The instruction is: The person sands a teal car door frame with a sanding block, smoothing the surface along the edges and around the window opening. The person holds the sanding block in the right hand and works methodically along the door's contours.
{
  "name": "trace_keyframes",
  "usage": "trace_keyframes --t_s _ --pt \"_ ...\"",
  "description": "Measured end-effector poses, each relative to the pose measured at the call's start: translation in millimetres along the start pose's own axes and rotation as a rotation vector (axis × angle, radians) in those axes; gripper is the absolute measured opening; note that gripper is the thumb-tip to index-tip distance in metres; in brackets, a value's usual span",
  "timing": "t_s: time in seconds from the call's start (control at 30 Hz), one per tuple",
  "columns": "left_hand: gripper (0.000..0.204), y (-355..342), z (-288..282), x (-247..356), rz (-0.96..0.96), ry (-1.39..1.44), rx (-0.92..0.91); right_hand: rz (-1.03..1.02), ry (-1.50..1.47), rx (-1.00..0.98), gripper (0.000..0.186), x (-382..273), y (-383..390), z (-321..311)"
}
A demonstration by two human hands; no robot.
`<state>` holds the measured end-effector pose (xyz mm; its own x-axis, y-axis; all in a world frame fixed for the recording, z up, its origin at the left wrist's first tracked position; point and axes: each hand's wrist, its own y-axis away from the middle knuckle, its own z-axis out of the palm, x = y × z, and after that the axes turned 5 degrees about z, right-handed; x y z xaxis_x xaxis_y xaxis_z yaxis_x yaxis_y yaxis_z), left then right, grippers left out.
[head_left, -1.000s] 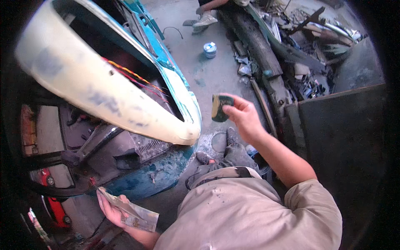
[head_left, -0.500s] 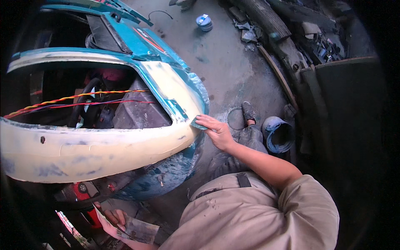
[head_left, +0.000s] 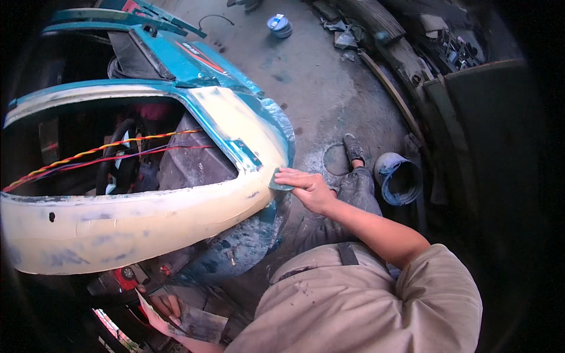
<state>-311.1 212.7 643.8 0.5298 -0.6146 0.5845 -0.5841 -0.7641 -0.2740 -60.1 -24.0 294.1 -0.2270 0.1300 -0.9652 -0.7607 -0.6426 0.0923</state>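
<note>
My right hand [head_left: 307, 187] presses a small green sanding pad [head_left: 279, 180] to the rounded front corner of a vehicle's cream-coated body panel [head_left: 194, 215]. The thumb and fingers are closed on the pad. Grey-blue patches and fine lines mark the cream surface. Low at the left, under the panel, my left hand [head_left: 168, 307] is closed on a worn greyish sheet [head_left: 203, 325], whose kind I cannot make out. Above the panel, the window opening shows a black steering wheel [head_left: 120, 154] and yellow-red twisted wires [head_left: 112, 145].
Blue-green bodywork [head_left: 194, 59] continues past the opening. A dusty lower panel [head_left: 235, 250] curves beneath the corner. On the concrete floor stand a lidded tin [head_left: 279, 27] and a bucket [head_left: 399, 179] near my foot [head_left: 354, 150]. Logs, a plank [head_left: 385, 88] and scrap lie at the right.
The view has shifted slightly, so the panel sits a little lower and further left. My right hand stays at the corner with the pad, more of which shows. My left hand still holds the sheet.
</note>
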Motion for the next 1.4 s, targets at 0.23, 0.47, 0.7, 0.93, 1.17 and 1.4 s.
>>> trace_keyframes --t_s 0.23,0.47,0.7,0.93,1.17,1.4 --pt "0.058 -5 -39 -32 -0.094 -0.197 -0.132 0.078 -0.036 0.172 0.043 16 -20 14" --pt "0.057 -12 -25 -13 0.313 -0.230 -0.307 0.099 0.053 0.217 0.042 17 -1 25" --pt "0.058 -1 -15 -3 0.223 -0.197 -0.255 0.494 -0.122 0.297 0.040 18 5 -6" --pt "0.069 1 -23 -13 0.180 -0.299 -0.309 0.633 -0.431 0.363 0.041 56 -16 12" --pt "0.101 9 -34 -51 0.064 -0.311 -0.225 0.745 -0.324 0.366 0.036 25 -28 24" --pt "0.046 1 17 -4 -0.256 1.038 -0.294 0.821 -0.540 0.240 0.037 -60 -18 24"
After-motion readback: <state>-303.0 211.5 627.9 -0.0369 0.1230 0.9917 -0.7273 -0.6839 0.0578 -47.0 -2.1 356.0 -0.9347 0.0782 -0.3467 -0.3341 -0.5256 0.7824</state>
